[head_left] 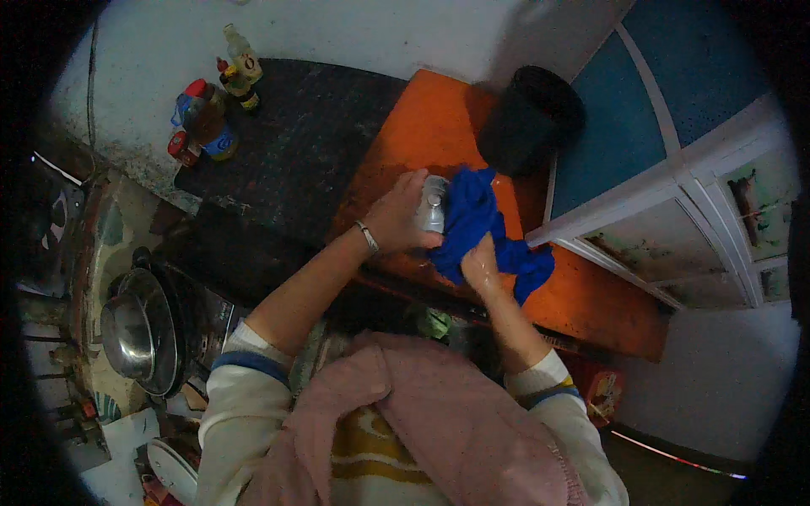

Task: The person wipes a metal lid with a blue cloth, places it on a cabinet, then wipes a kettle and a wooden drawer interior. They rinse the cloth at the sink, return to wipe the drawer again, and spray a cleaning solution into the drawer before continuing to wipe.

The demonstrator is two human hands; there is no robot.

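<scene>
My left hand (403,211) is wrapped around a shiny, clear or silvery cup-like container (434,205) above the orange tabletop (422,126). Bunched against the container's right side is a bright blue cloth (467,215). My right hand (480,263) grips this cloth from below, and one end of it trails off to the right. Whether part of the cloth is inside the container is hidden. The fingers of my right hand are partly covered by the folds.
A black bucket (531,118) stands behind the cloth, beside a white-framed cabinet (675,177). On the dark counter (295,126) at the far left are an oil bottle (208,126), a clear bottle (243,55) and several other containers. A metal bowl (131,336) sits at the left.
</scene>
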